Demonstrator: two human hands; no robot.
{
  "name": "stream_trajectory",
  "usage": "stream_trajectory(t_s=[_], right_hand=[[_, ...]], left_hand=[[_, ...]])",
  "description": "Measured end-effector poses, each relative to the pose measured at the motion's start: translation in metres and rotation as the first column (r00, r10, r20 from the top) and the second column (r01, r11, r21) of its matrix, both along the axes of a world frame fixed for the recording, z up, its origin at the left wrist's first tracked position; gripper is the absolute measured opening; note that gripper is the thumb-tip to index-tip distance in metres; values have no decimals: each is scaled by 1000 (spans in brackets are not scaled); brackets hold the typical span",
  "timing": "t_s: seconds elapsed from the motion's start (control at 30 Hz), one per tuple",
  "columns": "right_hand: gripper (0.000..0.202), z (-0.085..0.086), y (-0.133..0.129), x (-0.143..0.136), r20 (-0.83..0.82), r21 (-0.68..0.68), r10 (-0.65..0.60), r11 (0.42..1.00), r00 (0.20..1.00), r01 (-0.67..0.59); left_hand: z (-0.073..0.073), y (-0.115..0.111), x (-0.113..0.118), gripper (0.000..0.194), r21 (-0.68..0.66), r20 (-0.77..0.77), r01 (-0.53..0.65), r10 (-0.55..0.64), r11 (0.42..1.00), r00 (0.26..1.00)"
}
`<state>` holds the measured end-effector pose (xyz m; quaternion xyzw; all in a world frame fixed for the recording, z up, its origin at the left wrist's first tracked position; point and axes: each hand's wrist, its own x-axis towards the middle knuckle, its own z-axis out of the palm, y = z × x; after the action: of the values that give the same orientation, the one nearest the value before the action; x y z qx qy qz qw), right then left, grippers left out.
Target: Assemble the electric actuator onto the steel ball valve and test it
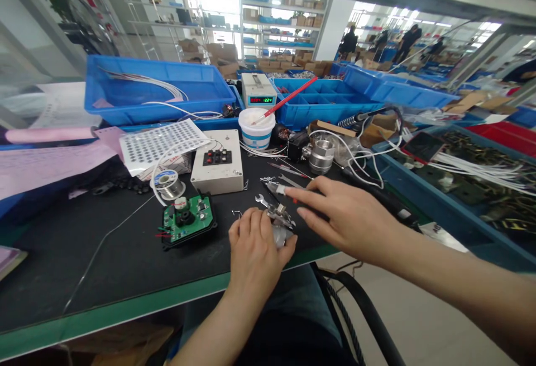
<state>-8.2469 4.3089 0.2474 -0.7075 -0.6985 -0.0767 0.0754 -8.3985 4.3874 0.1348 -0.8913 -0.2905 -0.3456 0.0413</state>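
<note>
My left hand [256, 243] is wrapped round a small metal part with a clear, pale body [280, 236], low on the black mat near the table's front edge. Just to the right, my right hand [330, 209] reaches over the mat with its index finger stretched out. Its fingertip is at a small white piece [281, 189]; whether it grips that piece is unclear. Open-ended wrenches [263, 201] lie beyond my left hand. A green circuit board [190, 218] in a black housing sits to the left.
A beige box with switches [221, 173], a solder spool [170, 186], a white tub [257, 131] with a red-handled brush and a metal valve body [321, 156] stand behind. Blue bins [159, 89] line the back; a parts tray [456, 215] is at right. People stand far off.
</note>
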Motion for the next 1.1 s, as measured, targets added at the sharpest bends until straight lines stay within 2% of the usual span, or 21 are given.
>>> stream_trajectory(t_s=[0.1, 0.17, 0.23, 0.3, 0.33, 0.4, 0.47, 0.5, 0.53, 0.6, 0.63, 0.7, 0.77, 0.83, 0.87, 0.97, 1.0, 1.07, 1.1], right_hand=[[38, 1, -2, 9, -339, 117, 21, 993, 941, 20], [37, -9, -2, 11, -482, 82, 38, 997, 875, 2], [36, -23, -2, 9, -545, -15, 44, 998, 837, -62], [36, -34, -3, 5, -559, -53, 56, 993, 828, -103], [36, -38, -3, 3, -559, -6, 71, 996, 826, -90], [38, -40, -4, 0, -546, 230, 118, 973, 829, 13], [40, -42, -5, 0, -467, 414, 163, 909, 869, 52], [39, -43, -6, 1, -404, 418, 179, 908, 897, 7], [38, -45, -6, 2, -341, 351, 195, 934, 920, -68], [36, -43, -6, 5, -264, 125, 211, 975, 941, -183], [35, -39, -7, 7, -259, 65, 201, 979, 945, -191], [36, -26, -7, 9, -289, 141, 162, 982, 943, -125], [36, -14, -7, 9, -330, 339, 107, 941, 938, 12], [34, -12, -6, 7, -355, 421, 83, 903, 931, 81], [33, -16, -6, 6, -348, 388, 90, 920, 933, 56], [35, -35, -5, 4, -315, 117, 152, 986, 937, -121], [36, -40, -5, 3, -328, 86, 133, 990, 935, -111], [36, -43, -6, 2, -376, 170, 51, 985, 925, 15], [37, -42, -6, 1, -384, 213, 46, 976, 922, 40]], left_hand=[[-10, 3, -8, 50, -7, 60, 36, -36, 999, 998], [-17, 7, -15, 51, -23, 80, 68, -66, 997, 995], [-23, 10, -22, 53, -49, 86, 95, -90, 994, 992], [-27, 14, -27, 55, -89, 91, 105, -97, 990, 991], [-29, 15, -29, 56, -110, 96, 108, -97, 988, 991], [-30, 16, -31, 58, -138, 111, 119, -104, 983, 988], [-31, 17, -31, 58, -150, 119, 136, -118, 979, 986], [-31, 17, -31, 58, -153, 119, 142, -125, 978, 985], [-31, 17, -31, 58, -158, 116, 145, -128, 977, 985], [-30, 16, -31, 57, -172, 110, 149, -131, 974, 985], [-30, 16, -30, 57, -179, 108, 152, -134, 972, 985], [-29, 16, -29, 57, -189, 110, 155, -136, 970, 985], [-28, 16, -29, 57, -193, 108, 151, -132, 969, 985], [-28, 16, -29, 57, -200, 100, 144, -126, 969, 987], [-28, 17, -29, 57, -199, 98, 145, -127, 969, 987], [-28, 17, -28, 57, -182, 100, 148, -132, 972, 986], [-28, 17, -28, 57, -177, 99, 148, -132, 973, 986], [-29, 17, -27, 57, -175, 93, 148, -133, 973, 987], [-29, 17, -27, 57, -174, 90, 150, -136, 973, 987]])
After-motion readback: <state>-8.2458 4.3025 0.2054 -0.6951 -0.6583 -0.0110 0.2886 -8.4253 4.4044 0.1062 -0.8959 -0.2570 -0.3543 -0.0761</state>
